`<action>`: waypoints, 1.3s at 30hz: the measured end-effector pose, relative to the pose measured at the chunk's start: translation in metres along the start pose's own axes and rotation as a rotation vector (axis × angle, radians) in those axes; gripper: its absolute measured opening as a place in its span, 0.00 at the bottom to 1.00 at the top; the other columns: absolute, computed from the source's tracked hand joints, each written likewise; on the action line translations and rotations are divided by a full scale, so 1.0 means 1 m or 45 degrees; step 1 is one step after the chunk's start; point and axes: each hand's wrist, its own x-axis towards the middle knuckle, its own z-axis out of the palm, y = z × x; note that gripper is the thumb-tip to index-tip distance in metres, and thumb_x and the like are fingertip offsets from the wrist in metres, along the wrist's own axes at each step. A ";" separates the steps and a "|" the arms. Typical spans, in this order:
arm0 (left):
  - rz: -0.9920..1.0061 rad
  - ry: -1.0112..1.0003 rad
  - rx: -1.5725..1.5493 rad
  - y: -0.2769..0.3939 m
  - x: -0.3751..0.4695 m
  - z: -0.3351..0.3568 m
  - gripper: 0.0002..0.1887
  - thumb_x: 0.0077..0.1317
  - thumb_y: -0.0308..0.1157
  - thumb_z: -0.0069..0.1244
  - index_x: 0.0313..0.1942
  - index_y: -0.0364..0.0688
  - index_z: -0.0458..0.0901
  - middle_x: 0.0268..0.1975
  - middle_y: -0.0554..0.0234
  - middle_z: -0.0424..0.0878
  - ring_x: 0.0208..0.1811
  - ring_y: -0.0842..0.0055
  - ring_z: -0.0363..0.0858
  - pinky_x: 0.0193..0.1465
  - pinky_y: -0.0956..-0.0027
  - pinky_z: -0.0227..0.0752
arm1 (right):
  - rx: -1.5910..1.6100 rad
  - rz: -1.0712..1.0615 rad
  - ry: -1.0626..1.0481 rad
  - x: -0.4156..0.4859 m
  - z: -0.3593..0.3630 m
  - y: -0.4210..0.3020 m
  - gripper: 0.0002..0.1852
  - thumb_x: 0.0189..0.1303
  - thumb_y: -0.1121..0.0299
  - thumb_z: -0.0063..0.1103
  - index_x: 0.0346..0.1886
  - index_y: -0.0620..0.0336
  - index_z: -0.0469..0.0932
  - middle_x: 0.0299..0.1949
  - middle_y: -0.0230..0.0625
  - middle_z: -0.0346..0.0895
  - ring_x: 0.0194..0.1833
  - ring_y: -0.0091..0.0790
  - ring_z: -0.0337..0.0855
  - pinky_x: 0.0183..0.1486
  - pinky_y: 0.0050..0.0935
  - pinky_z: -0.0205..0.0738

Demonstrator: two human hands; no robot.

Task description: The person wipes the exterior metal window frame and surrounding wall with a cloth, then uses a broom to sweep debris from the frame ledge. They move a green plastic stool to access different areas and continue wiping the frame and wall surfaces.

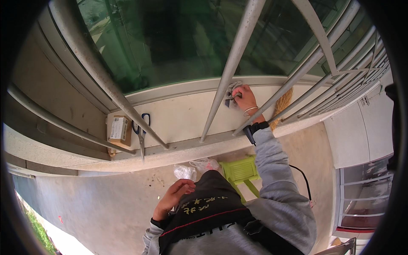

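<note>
Between the bars, my right hand is closed around a crumpled grey cloth and presses it onto the pale window sill. The cloth lies close to the bottom of the window frame, just right of a metal bar. A bracelet and a black strap circle that wrist. Low in front of my dark apron, my left hand has its fingers curled in, with nothing seen in them. The apron bears writing.
Blue-handled scissors lie at the sill's left, points past its edge, beside a labelled cardboard box. Straw bristles show behind the right-hand bars. Below are a green plastic stool and clear plastic bags.
</note>
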 end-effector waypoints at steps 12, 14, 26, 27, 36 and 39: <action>-0.184 0.066 0.078 0.008 0.008 0.009 0.13 0.75 0.30 0.40 0.54 0.36 0.74 0.48 0.60 0.81 0.49 0.76 0.80 0.54 0.72 0.71 | 0.055 0.720 0.369 0.011 0.033 0.050 0.29 0.55 0.67 0.53 0.64 0.32 0.69 0.53 0.56 0.68 0.51 0.59 0.76 0.58 0.46 0.70; -0.195 0.066 0.107 0.009 0.012 0.012 0.13 0.75 0.31 0.40 0.54 0.35 0.74 0.48 0.59 0.81 0.49 0.75 0.80 0.54 0.71 0.71 | -0.058 0.597 0.147 0.010 0.032 0.037 0.29 0.56 0.69 0.52 0.62 0.29 0.71 0.53 0.54 0.67 0.50 0.58 0.76 0.57 0.45 0.70; -0.218 0.093 0.137 0.010 0.024 0.022 0.13 0.74 0.31 0.40 0.54 0.36 0.74 0.47 0.60 0.81 0.47 0.77 0.79 0.53 0.72 0.71 | 0.083 0.803 0.250 0.002 -0.004 -0.021 0.30 0.58 0.66 0.52 0.66 0.35 0.61 0.56 0.54 0.65 0.48 0.59 0.78 0.53 0.48 0.73; -0.214 0.086 0.138 0.010 0.025 0.022 0.13 0.74 0.31 0.40 0.54 0.36 0.74 0.47 0.61 0.81 0.47 0.77 0.79 0.53 0.72 0.71 | 0.046 0.749 0.203 0.002 -0.004 -0.021 0.31 0.58 0.66 0.52 0.67 0.34 0.60 0.56 0.53 0.65 0.48 0.59 0.77 0.53 0.48 0.73; -0.250 0.036 0.213 0.020 0.037 0.031 0.13 0.75 0.31 0.40 0.54 0.36 0.74 0.48 0.61 0.81 0.48 0.78 0.79 0.53 0.72 0.71 | 0.190 0.765 0.126 0.005 -0.012 -0.002 0.32 0.56 0.65 0.55 0.66 0.35 0.61 0.54 0.53 0.67 0.49 0.59 0.77 0.54 0.48 0.72; -0.250 0.028 0.210 0.021 0.039 0.032 0.13 0.75 0.31 0.40 0.54 0.36 0.74 0.48 0.61 0.81 0.48 0.77 0.79 0.53 0.72 0.71 | 0.248 0.750 0.286 0.005 -0.014 -0.001 0.29 0.55 0.64 0.56 0.63 0.35 0.67 0.53 0.52 0.67 0.48 0.59 0.78 0.55 0.47 0.72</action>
